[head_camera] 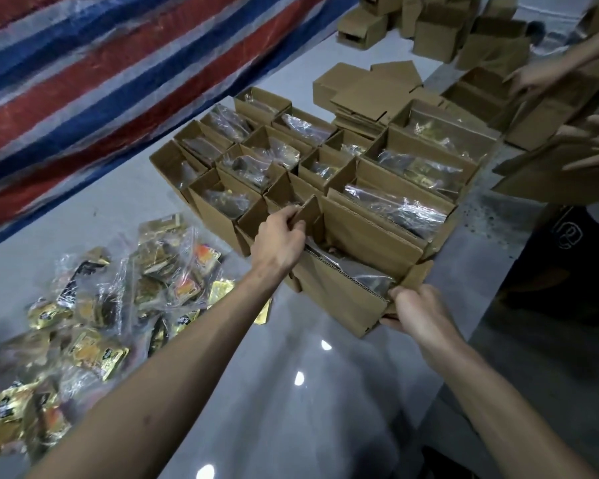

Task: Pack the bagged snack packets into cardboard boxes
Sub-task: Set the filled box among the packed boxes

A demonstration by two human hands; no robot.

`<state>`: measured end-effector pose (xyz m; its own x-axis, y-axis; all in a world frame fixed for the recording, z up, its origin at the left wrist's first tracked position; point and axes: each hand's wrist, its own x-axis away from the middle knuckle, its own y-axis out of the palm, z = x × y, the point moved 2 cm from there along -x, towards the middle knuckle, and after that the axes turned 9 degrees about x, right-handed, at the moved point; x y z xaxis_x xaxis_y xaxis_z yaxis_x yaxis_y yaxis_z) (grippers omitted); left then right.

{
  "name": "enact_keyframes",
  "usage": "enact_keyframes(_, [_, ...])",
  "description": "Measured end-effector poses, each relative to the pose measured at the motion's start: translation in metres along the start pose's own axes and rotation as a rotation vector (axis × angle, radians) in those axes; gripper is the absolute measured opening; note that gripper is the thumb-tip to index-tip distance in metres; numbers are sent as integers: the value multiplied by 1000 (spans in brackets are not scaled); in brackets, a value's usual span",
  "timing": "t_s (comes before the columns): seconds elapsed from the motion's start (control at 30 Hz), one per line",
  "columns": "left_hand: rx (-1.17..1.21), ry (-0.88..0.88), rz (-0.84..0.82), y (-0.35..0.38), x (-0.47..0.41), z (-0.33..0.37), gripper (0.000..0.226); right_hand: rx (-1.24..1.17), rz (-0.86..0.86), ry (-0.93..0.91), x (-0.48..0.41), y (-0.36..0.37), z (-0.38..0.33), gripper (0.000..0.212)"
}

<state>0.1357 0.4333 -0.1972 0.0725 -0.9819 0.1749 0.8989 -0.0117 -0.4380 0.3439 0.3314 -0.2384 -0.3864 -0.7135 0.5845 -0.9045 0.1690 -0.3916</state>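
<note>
We see the left hand (pixel 280 238) pinching a side flap (pixel 308 212) of the nearest cardboard box (pixel 339 299), fingers curled over it. The right hand (pixel 417 311) grips the box's opposite end. A bagged packet (pixel 357 271) lies inside, between both hands. Loose snack packets (pixel 101 305) are piled left of the left hand, and filled boxes (pixel 325 157) stand just beyond it.

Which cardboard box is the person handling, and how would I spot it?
Find the block of open boxes on the grey floor beside the striped tarp. The handled box sits at its near edge, closest to the camera. Only it is gripped: left hand on a flap at one end, right hand on the other end.
</note>
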Motion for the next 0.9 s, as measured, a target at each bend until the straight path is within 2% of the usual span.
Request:
enact_keyframes(0.3, [7,82,7,-1,-8,10,24,-56,-30,-2,2,-1,0,20])
enact_keyframes(0.4, [12,53,-14,-2,-8,6,25,-47,-39,9,2,6,3,21])
enact_keyframes(0.57, [52,-35,0,-5,-7,-8,13,-10,-72,-5,2,9,1,25])
enact_keyframes(0.83, [104,-66,50,-15,-3,-11,28,-9,-101,17,16,-6,1,48])
enact_keyframes(0.9, [97,-61,61,-19,-1,-12,25,-7,-82,39,25,-8,1,53])
